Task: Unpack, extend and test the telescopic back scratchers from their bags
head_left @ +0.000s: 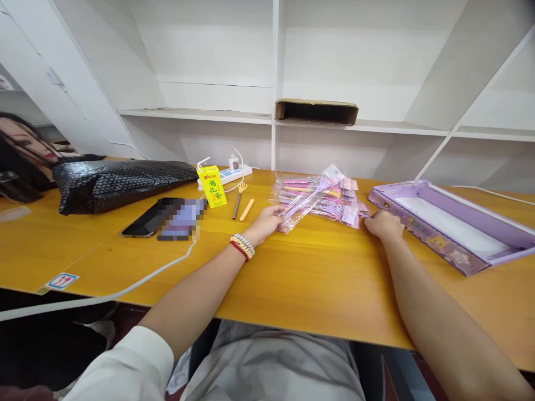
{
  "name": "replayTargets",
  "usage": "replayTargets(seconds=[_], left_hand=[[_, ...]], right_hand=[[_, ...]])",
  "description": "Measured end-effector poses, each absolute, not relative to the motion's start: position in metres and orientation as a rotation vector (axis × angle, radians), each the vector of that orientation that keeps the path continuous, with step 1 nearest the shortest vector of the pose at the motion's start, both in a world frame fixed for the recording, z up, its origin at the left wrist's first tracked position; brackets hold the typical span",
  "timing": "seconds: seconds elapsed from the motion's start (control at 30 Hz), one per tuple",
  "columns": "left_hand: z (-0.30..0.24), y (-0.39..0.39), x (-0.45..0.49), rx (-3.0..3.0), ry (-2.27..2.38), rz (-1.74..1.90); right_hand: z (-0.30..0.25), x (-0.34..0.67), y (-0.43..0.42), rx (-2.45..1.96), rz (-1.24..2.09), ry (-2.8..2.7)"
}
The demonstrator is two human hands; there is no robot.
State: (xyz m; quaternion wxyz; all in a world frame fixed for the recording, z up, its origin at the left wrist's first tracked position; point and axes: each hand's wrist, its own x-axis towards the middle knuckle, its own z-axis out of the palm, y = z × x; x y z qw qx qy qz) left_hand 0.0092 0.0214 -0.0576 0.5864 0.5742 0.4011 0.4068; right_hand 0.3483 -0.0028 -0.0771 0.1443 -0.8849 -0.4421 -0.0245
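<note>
My left hand [267, 224] is closed round the lower end of a clear plastic packet [307, 201], which lies slanted over a pile. Inside it is a slim purple stick with a small claw-like head, seemingly a back scratcher. The pile of similar packets [292, 186] shows pink, purple and yellow pieces through the plastic. At the pile's right end my right hand [384, 225] has its fingers curled in on a packet's edge; its fingertips are partly hidden. Just right of that hand stands an open, shallow purple box [434, 236] with a white inner bottom.
Left of the pile lie a claw-headed back scratcher [239, 200], a yellow stick [247, 210] and a yellow drink carton [212, 186]. Two phones [144, 220], a white cable [154, 273], a black wrapped bundle [125, 181] and a power strip [229, 175] sit further left and back.
</note>
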Motion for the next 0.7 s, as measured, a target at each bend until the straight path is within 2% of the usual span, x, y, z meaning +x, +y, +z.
replayTargets(seconds=[0.2, 0.37, 0.5, 0.7], left_hand=[[-0.055, 0.020, 0.009, 1.306, 0.936, 0.961], [-0.054, 0.019, 0.008, 1.325, 0.891, 0.941], [-0.055, 0.019, 0.007, 1.312, 0.850, 0.875], [-0.053, 0.022, 0.003, 1.331, 0.802, 0.763]], right_hand=[[-0.074, 0.347, -0.004, -2.476, 0.003, -1.290], [-0.067, 0.339, -0.008, -2.355, 0.048, -1.069], [-0.060, 0.321, -0.011, -2.031, -0.167, -1.032], [-0.050, 0.275, -0.021, -1.475, -0.294, -1.400]])
